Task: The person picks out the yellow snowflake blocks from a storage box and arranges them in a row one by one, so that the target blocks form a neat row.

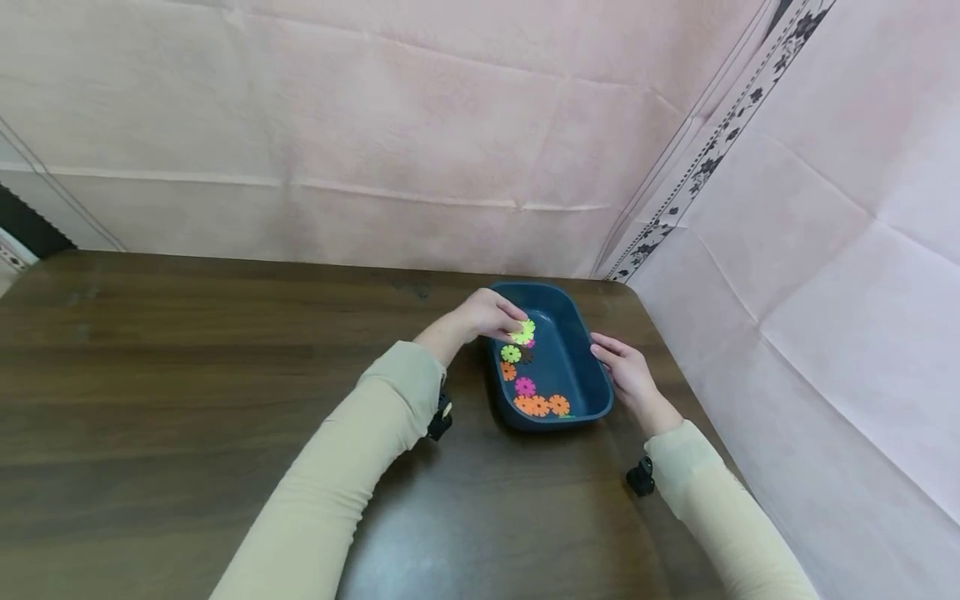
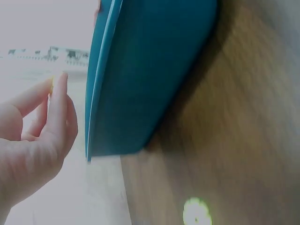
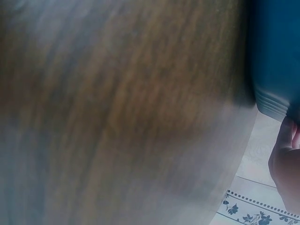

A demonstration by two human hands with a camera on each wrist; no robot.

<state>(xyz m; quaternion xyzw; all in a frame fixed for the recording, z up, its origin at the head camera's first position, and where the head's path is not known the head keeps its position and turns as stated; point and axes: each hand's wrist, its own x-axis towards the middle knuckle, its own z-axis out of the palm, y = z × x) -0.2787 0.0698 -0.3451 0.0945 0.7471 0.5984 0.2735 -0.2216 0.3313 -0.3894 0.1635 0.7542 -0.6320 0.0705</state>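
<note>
A dark blue plastic tub [image 1: 564, 354] sits on the table, with several flower-shaped pieces in it: orange pieces [image 1: 540, 406], a pink piece [image 1: 525, 387] and a yellow-green piece [image 1: 511, 353]. Over its left rim reaches my left hand [image 1: 489, 315], pinching a small yellow flower-shaped piece [image 2: 51, 87] between thumb and fingertips. Bright yellow pieces [image 1: 528, 330] show right at those fingertips in the head view. My right hand [image 1: 624, 371] holds the tub's right rim; in the right wrist view only part of that hand [image 3: 287, 164] shows at the tub's end.
A brown wooden table [image 1: 225, 400] carries the tub near its far right corner. Pale cloth [image 1: 375, 125] hangs behind it and along the right side, with a floral border [image 1: 690, 179]. One bright green flower-shaped piece [image 2: 196, 213] appears against the wood beside the tub.
</note>
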